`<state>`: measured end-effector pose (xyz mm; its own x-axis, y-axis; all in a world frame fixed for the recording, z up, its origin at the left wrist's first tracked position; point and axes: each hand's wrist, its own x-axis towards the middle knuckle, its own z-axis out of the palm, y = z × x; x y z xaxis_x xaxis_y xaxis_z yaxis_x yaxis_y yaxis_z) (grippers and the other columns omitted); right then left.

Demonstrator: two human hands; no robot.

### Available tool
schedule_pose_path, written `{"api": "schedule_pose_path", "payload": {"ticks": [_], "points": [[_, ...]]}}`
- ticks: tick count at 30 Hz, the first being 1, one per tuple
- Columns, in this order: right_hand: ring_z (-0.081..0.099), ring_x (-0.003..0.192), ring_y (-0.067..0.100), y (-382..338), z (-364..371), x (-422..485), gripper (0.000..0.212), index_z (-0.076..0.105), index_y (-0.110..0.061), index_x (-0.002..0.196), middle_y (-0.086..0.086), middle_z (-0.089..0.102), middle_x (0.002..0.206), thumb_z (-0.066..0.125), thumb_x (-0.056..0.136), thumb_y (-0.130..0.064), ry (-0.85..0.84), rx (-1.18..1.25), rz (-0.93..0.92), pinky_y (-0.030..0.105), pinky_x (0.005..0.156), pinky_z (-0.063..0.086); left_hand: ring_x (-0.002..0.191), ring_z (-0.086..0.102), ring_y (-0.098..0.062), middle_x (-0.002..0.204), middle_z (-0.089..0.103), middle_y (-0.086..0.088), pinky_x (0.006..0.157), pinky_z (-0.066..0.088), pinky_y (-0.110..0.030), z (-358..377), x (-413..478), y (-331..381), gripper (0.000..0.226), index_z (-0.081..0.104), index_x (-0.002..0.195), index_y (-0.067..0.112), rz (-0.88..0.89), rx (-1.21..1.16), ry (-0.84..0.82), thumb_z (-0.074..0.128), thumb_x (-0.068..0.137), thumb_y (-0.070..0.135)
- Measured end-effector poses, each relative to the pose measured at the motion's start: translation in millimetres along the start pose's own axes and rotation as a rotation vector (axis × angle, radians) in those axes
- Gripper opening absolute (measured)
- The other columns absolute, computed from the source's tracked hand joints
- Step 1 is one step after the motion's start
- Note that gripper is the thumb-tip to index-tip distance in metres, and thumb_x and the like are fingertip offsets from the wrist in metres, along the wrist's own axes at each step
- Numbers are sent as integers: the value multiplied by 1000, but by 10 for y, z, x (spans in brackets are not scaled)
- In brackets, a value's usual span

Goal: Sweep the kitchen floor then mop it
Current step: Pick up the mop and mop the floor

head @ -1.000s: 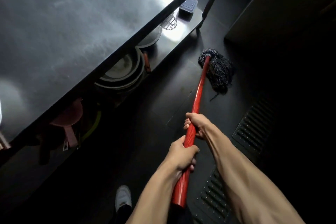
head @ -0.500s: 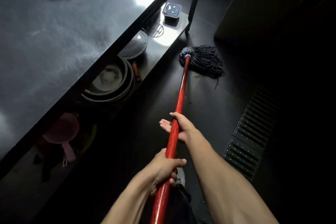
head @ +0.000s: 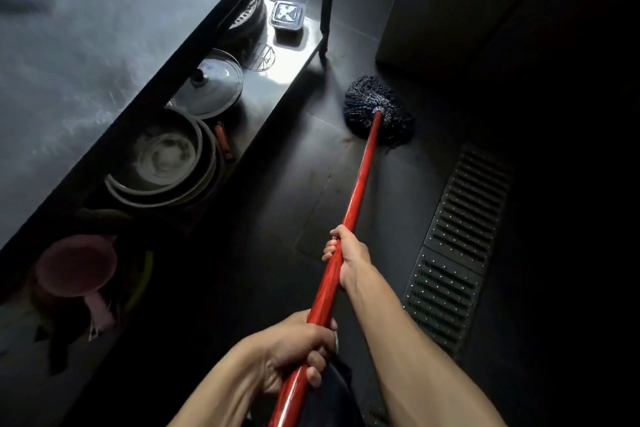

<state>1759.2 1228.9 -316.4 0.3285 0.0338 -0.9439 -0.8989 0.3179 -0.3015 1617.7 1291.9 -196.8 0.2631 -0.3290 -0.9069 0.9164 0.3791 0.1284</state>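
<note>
Left hand (head: 294, 354) is closest in, fingers wrapped tight round the red mop handle (head: 360, 184). A bit further up the same handle the right hand (head: 346, 256) grips it too. Out past the right hand the handle ends at the dark stringy mop head (head: 377, 111), sitting on the dark tiled floor (head: 277, 218). Right of the hands there's a slotted drain grate (head: 460, 236). Left of them, stacked pans (head: 162, 156) on a low shelf (head: 294, 55) under the counter (head: 86, 45).

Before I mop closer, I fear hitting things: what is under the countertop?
A shelf with stacked pans, a pot lid, a square container, a pink jug. The countertop hides anything farther back.
</note>
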Motion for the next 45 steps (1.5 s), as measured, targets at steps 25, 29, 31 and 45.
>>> {"api": "schedule_pose_path", "payload": {"ticks": [25,29,31,45], "points": [[26,28,7,1179,394,-556,25,29,-19,66,-5,28,41,42,85,-8,-85,-4,34,15,32,26,40,33,-6,56,43,0,34,30,-15,-1086,-904,-626,18,47,85,11,151,189,65,50,90,-6],[26,27,7,1310,791,-616,25,29,-19,67,-5,27,41,41,85,-7,-164,-135,51,14,31,26,39,33,-5,56,42,-1,34,29,-15,-1258,-1044,-692,15,48,87,8,205,55,128,50,91,-7],[27,28,7,1390,906,-665,24,30,-19,67,-4,28,41,41,86,-7,-187,-204,74,15,31,27,39,34,-5,57,42,-1,33,29,-14,-1291,-1091,-779,16,47,90,9,217,-33,131,51,90,-7],[35,35,9,2809,754,-1337,7,42,-10,86,0,35,52,45,86,-4,-182,-436,95,18,36,32,39,33,-5,58,41,-2,31,28,-16,-1706,-1592,-2120,21,44,100,12,132,-218,121,52,90,-6]]}}
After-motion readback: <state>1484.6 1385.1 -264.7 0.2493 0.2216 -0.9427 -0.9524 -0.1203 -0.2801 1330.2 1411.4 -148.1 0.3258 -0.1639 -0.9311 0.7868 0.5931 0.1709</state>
